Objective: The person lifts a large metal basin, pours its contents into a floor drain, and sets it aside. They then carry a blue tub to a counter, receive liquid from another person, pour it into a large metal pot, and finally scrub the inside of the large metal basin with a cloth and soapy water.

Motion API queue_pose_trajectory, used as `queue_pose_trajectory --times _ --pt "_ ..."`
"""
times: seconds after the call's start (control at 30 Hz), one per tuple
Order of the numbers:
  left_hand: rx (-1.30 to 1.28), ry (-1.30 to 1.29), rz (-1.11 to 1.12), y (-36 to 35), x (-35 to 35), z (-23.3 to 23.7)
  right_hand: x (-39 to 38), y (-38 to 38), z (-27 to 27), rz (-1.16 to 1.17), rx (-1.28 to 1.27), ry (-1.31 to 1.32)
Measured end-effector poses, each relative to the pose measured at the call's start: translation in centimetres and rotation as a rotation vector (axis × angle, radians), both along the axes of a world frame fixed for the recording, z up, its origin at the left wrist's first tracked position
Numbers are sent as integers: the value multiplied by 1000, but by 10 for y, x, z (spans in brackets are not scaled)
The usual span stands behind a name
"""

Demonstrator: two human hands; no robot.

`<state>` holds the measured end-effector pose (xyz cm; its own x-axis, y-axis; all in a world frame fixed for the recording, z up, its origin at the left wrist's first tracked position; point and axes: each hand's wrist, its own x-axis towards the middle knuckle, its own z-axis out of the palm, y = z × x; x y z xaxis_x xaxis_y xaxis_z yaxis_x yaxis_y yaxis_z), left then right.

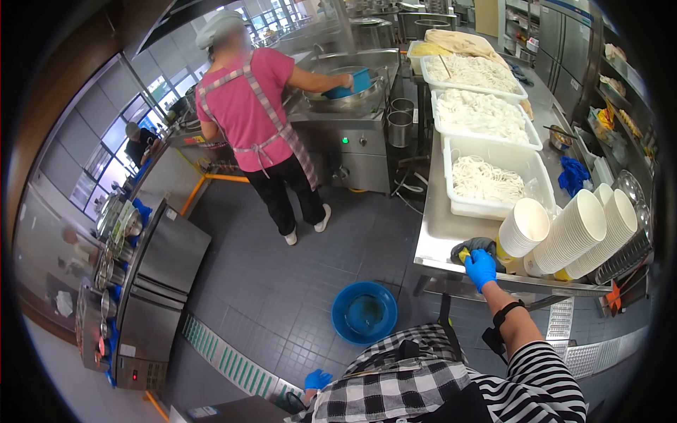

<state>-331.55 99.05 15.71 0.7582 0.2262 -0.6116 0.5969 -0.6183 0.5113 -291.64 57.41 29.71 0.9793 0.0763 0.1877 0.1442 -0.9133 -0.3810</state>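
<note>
My right hand [481, 269], in a blue glove, is closed on a dark grey cloth [495, 248] at the near corner of the steel table. A bit of yellow shows by its fingertips. Just right of the cloth stand tall stacks of white paper bowls [566, 243]. Low at my side hangs my left hand [317, 379], also blue-gloved; it looks loosely open with nothing visible in it, though its fingers are small in view. A blue basin [364, 313] with some dark liquid sits on the floor between my hands.
White tubs of noodles [486, 176] line the steel table [441, 236]. Across the floor, a person in a pink shirt [254, 106] holds a blue container [349, 84] over a large pot. A steel counter [166, 254] stands left; a drain grate [233, 363] crosses the floor.
</note>
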Motion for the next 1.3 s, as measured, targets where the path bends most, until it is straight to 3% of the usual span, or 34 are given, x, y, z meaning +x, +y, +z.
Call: queue_pose_trajectory --times 0.07,0.23,0.3,0.37,0.4,0.57,0.6,0.7,0.9,0.97,1.03,1.07,1.1,1.17,1.2,1.3 --pt "-350 -74 315 -3 -1 3 0 0 1 -8 -3 37" --pt "-317 -28 332 20 -30 -92 0 0 1 3 2 27" --pt "-313 -13 335 19 -28 -87 -1 2 4 -3 2 22" --pt "99 86 -276 9 -9 -30 -2 1 3 -5 3 21" --pt "97 90 -272 6 -12 -31 -1 0 1 3 13 9" --pt "-824 -55 947 -23 -25 -37 1 -2 0 31 20 29" --pt "-824 -56 960 -24 -32 -51 1 -1 1 33 8 11" --pt "-367 -522 183 -32 -78 -113 4 -2 -3 50 -11 9" --pt "-245 -398 294 -93 -126 -93 5 -1 1 78 -28 35" --pt "527 -132 -487 -125 -122 -23 3 1 7 87 -29 48" --pt "320 38 190 -170 -115 36 3 0 10 114 -32 35" --pt "-80 -197 693 -182 -133 25 3 0 9 118 -30 51" --pt "-77 -190 699 -195 -144 28 4 0 8 119 -28 64" --pt "303 23 428 -218 -164 33 3 -1 6 131 -31 62" --pt "361 244 422 -227 -171 27 3 0 8 128 -28 66" --pt "315 63 377 -248 -238 -27 4 -1 9 145 -14 69"
